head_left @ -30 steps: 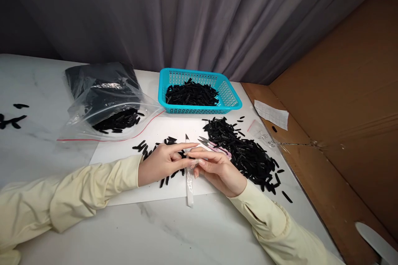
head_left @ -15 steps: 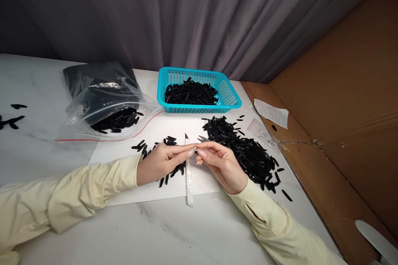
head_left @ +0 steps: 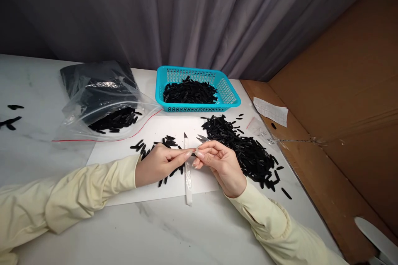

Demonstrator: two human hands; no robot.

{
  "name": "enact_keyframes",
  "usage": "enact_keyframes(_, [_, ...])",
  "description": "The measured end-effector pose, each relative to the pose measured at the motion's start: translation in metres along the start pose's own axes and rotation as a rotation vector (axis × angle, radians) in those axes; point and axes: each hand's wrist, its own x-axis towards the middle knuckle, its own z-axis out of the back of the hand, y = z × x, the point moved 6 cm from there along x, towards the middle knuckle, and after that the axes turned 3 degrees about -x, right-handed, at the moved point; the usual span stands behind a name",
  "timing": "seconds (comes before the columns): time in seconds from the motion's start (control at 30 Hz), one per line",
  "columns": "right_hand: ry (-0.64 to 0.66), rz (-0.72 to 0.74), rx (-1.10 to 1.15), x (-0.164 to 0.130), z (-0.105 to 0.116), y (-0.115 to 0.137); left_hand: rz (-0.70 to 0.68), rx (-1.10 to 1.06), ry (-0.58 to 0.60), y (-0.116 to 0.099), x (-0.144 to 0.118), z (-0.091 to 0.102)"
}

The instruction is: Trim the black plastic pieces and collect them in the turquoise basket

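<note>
My left hand (head_left: 164,162) and my right hand (head_left: 219,163) meet fingertip to fingertip over the white sheet (head_left: 124,190). Between them is a small black strip (head_left: 193,154), pinched from both sides and mostly covered by the fingers. Under the hands lies a craft knife (head_left: 188,186) with a white wrapped handle, its dark blade pointing away from me. Pointed metal tips (head_left: 202,138) show just beyond my right hand; the rest of that tool is hidden. Loose black strips (head_left: 169,141) lie around my left hand, and a large heap of them (head_left: 248,153) spreads beside my right.
A blue basket (head_left: 199,108) holding black strips stands at the back. Left of it is a clear zip bag (head_left: 102,132) with more strips, in front of a dark packet (head_left: 96,70). A paper slip (head_left: 270,111) lies by the cardboard wall (head_left: 342,70) at right.
The fingertips have shifted slightly, and my right fingers are curled a little more around the black strip. The whole view has moved slightly; the objects on the table stay put.
</note>
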Motion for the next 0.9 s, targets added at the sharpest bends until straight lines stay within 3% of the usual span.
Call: enact_keyframes(0.9, [-0.063,-0.029,0.048,-0.003,0.002,0.002,-0.227,0.144,-0.096,-0.010,-0.005,0.005])
